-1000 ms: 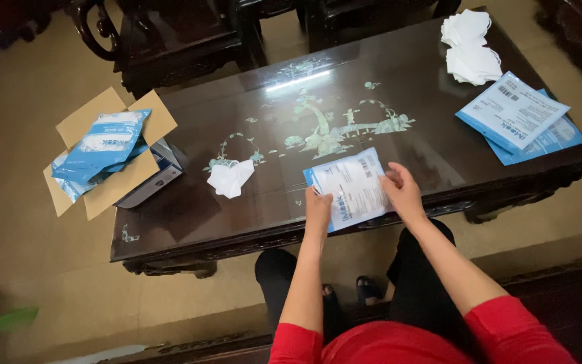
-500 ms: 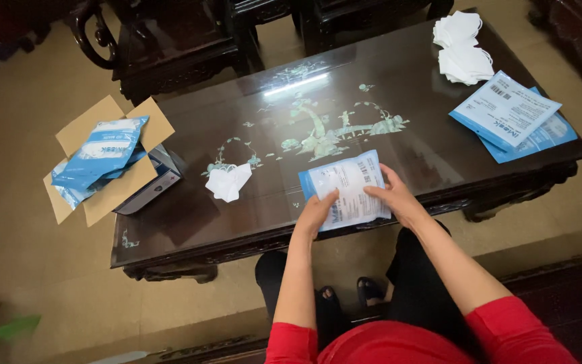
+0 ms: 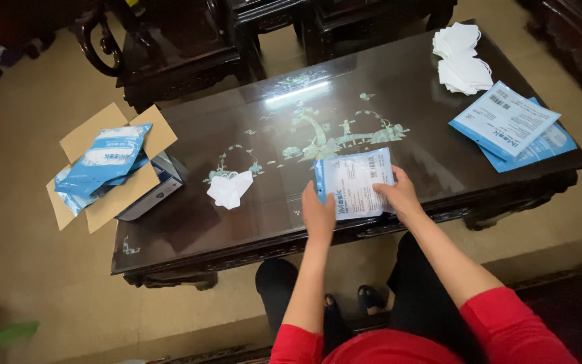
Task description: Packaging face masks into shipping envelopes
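- Far left, off the table's left end: an open box (image 3: 106, 176) with blue pouches (image 3: 102, 160) lying on top of it.
- On the dark table (image 3: 190, 229), left of the hands: a single white mask (image 3: 230, 189), lying apart.
- Left hand (image 3: 318, 214): at the near edge, fingers closed on the pouch's left side.
- Pouch (image 3: 355, 182): white and blue, flat, between both hands near the table's near edge.
- Right hand (image 3: 399, 195): fingers closed on the pouch's right lower side.
- Far right: a stack of white masks (image 3: 461, 59).
- Right end, nearer: two more pouches (image 3: 510, 125), overlapping.
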